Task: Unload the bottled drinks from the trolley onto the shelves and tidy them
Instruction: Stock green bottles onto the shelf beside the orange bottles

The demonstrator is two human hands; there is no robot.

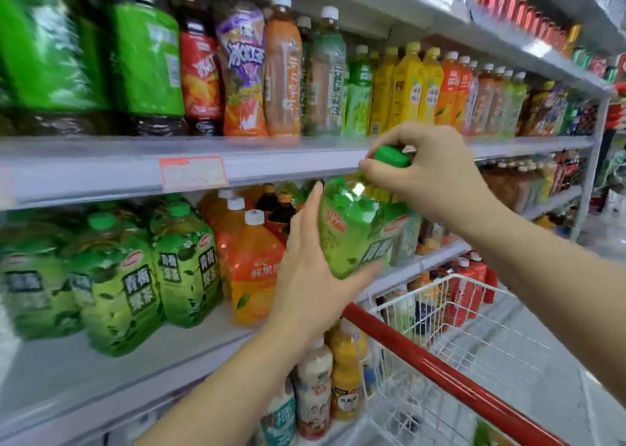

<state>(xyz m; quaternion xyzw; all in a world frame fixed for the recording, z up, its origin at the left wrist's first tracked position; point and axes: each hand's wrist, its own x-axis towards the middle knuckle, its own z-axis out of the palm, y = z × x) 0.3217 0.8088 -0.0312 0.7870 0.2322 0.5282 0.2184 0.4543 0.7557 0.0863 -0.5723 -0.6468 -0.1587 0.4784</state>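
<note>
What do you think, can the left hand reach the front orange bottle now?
Probably yes. The orange bottle stands just beside the left hand, with nothing between; but that hand presses on the green bottle and must leave it first.

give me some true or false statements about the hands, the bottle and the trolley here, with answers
1. The right hand grips the held bottle by its green cap. True.
2. The left hand holds the trolley's red handle. False: its straight fingers lie against the side of the held bottle, and nothing touches the handle.
3. The held bottle wears a green label like the green tea bottles that stand on the shelf to the left. True.
4. The orange drink bottles on that shelf have green caps. False: their caps are white.
</note>
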